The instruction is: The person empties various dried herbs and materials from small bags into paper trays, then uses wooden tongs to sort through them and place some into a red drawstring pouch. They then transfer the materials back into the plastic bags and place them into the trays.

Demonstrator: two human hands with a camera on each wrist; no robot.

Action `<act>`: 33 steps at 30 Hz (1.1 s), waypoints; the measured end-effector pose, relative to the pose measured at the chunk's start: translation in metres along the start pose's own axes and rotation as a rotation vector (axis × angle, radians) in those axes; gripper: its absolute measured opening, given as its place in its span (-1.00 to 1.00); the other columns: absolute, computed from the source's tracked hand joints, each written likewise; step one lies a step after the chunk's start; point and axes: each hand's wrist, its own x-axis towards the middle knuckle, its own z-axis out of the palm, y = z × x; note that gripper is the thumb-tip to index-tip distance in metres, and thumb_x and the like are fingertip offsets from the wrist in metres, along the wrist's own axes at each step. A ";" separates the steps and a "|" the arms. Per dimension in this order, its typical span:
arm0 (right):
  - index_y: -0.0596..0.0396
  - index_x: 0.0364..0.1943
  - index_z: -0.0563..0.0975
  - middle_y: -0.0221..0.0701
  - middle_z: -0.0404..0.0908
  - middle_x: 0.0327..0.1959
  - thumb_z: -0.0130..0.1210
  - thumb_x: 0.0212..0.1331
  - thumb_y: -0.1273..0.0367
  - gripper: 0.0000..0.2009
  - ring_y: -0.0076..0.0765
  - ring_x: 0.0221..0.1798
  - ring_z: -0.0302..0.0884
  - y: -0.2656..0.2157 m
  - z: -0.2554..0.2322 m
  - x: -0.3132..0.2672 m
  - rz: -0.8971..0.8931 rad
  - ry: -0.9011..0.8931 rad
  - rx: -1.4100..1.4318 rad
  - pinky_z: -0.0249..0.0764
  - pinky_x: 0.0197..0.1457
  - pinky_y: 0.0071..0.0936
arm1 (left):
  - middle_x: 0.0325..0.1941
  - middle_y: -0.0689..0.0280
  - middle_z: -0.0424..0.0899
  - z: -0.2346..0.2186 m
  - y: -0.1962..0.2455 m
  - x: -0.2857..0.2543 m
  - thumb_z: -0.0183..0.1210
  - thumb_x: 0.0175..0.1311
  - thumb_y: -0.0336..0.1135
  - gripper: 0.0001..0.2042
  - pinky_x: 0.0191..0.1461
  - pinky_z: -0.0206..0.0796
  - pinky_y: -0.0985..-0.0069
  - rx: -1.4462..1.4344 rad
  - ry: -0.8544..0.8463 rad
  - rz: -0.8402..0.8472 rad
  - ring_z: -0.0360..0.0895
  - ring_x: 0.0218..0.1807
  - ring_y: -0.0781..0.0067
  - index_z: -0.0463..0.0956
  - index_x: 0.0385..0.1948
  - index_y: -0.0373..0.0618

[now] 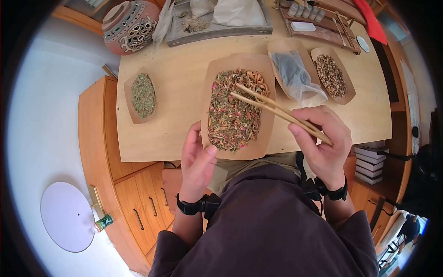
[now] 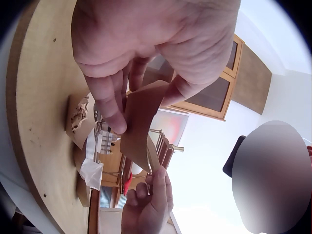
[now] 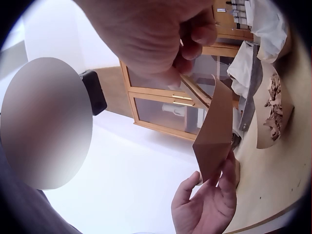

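Note:
A brown paper tray [image 1: 265, 134] full of mixed dried herbs and petals [image 1: 235, 111] is held up above the table. The left hand [image 1: 197, 161] grips its near left corner, thumb on the rim, fingers beneath. In the right hand [image 1: 325, 138] is a pair of wooden tongs [image 1: 277, 110], pinched near the closed end, their tips over the herbs in the upper part of the tray. The left wrist view shows the left hand [image 2: 151, 44] pinching the tray's side [image 2: 139, 122]. In the right wrist view the tray [image 3: 214, 141] hides its contents from below.
On the table [image 1: 170, 138] stand a small tray of green herbs [image 1: 143, 95] at left, a tray with a plastic bag [image 1: 295, 74] and a tray of brown pieces [image 1: 329, 76] at right. Behind are a patterned pot [image 1: 130, 27], a grey tray [image 1: 221, 31] and a wooden rack [image 1: 318, 28].

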 end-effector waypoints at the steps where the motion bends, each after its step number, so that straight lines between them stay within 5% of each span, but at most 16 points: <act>1: 0.14 -0.17 0.73 -0.37 0.70 -0.37 0.46 0.11 0.52 -0.80 -0.40 -0.44 0.55 -0.002 0.000 0.001 0.003 -0.003 -0.022 0.42 -0.37 -0.50 | 0.51 0.04 0.39 0.000 0.000 0.000 0.07 0.44 -0.46 -0.36 0.59 0.25 0.10 0.005 0.001 0.007 0.38 0.54 0.14 0.06 0.53 -0.30; 18: 0.12 -0.13 0.76 -0.31 0.74 -0.35 0.50 0.02 0.51 -0.72 -0.28 -0.39 0.69 -0.012 0.007 -0.008 -0.082 -0.273 0.123 0.55 -0.34 -0.43 | 0.51 0.06 0.37 -0.005 -0.006 0.001 0.10 0.53 -0.38 -0.36 0.55 0.29 0.08 0.089 -0.017 0.033 0.40 0.52 0.14 0.03 0.55 -0.27; 33: 0.16 -0.16 0.75 -0.28 0.76 -0.34 0.52 -0.02 0.52 -0.72 -0.26 -0.37 0.71 -0.009 -0.004 -0.022 -0.113 -0.228 -0.020 0.59 -0.32 -0.43 | 0.43 0.06 0.50 -0.006 -0.009 0.005 -0.02 0.59 -0.38 -0.50 0.43 0.52 0.05 -0.014 0.065 0.073 0.56 0.40 0.12 0.11 0.49 -0.22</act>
